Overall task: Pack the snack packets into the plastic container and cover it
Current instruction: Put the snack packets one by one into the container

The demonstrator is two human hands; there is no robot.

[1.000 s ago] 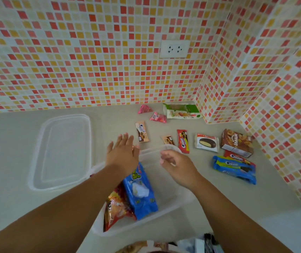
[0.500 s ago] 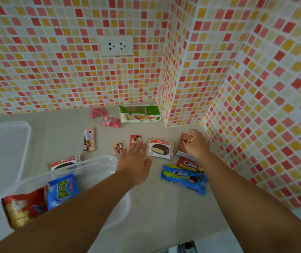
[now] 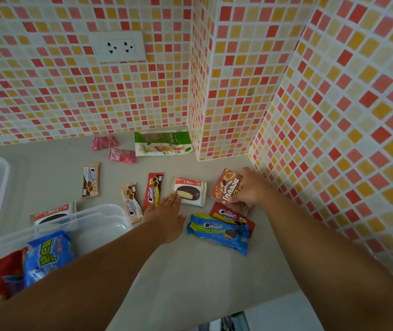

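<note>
Many snack packets [image 3: 189, 191] on grey counter [image 3: 202, 278], mosaic-tiled corner walls [image 3: 238, 80]

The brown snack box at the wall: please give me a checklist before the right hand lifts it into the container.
1. Right hand has fingers on the brown snack box: ok.
2. Grip fully closed around box: cannot tell.
3. Box free of the red Cream-O packet under its near edge: not ok, they overlap.
4. Plastic container uncovered, room inside: ok.
5. Left hand out of the path: not ok.
</note>
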